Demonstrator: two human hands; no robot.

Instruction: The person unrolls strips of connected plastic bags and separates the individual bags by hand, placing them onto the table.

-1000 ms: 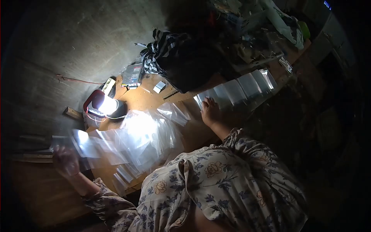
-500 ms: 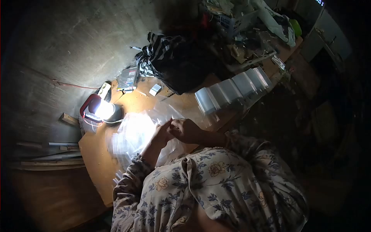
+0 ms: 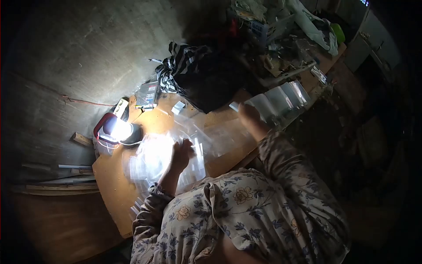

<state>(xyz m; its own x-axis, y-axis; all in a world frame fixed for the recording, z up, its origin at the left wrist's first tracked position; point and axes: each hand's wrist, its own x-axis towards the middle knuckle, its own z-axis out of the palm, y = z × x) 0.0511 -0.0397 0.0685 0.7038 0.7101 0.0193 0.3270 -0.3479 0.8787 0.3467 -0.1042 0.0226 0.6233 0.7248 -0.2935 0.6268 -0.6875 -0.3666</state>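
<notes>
My left hand point(image 3: 181, 154) is over a loose pile of clear plastic sleeves point(image 3: 147, 160), its fingers curled in; whatever lies inside them is hidden. Farther right, my right hand point(image 3: 249, 115) is at the near-left end of a row of stacked clear sleeves point(image 3: 278, 102), covering part of the first stack. A pale bluish edge of plastic shows just left of its fingers, which are smeared by motion. The glare of the lamp washes out the middle of the pile.
A lit lantern with a red handle point(image 3: 102, 124) stands left of the pile, near a power strip point(image 3: 121, 108). Behind are a flat box point(image 3: 147, 94), a small pale block point(image 3: 178, 108) and a black plastic bag point(image 3: 211, 83). A cluttered basket point(image 3: 274, 28) sits at the back.
My hands were together over the pile and are now apart. The right one has swung right and away to the row of stacks; the left has shifted slightly, staying over the pile.
</notes>
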